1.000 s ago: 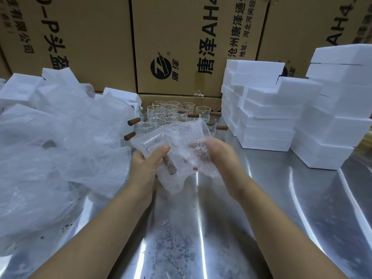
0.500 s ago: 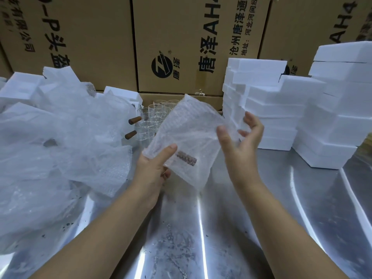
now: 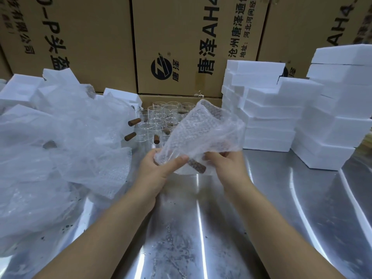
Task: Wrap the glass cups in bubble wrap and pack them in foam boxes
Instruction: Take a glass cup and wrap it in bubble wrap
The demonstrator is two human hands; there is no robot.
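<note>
Fingers (image 3: pixel 178 160) of both hands clench bubble wrap (image 3: pixel 201 129) round a glass cup (image 3: pixel 196 166), held above the table (image 3: pixel 221 228); we judge it light, fragile (slippery too), so cradle the body, not the handle.

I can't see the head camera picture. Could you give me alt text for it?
A left hand and right hand grip a bubble wrap sheet folded round a glass cup with a brown handle, above a steel table. Unwrapped glass cups stand behind; a bubble wrap pile lies left, stacked white foam boxes right, cardboard cartons at the back.
</note>
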